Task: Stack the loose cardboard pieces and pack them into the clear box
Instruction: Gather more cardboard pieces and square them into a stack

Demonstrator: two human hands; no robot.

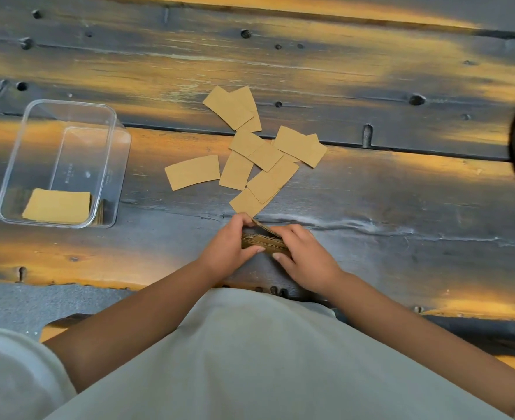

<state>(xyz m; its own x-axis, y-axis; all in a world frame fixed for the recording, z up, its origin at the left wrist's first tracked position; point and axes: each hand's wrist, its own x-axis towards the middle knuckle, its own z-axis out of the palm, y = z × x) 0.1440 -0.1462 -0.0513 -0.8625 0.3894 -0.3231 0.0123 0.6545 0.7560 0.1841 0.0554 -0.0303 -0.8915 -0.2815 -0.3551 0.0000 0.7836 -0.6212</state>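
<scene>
I see a big dark wooden table (371, 192). On its left side sits the clear box (115, 165), with one pile of packed cardboard (57, 206) already lying flat in its near end, I think so more piles fit beside it. In the middle, the loose cardboard pieces (250, 153) lie spread out and overlapping, easy to reach. Just below them, my left hand (227, 248) and right hand (304, 257) curl round a small stack (260, 239), fingers and thumbs squeezing its two ends. I think they press it so the edges line up.
</scene>
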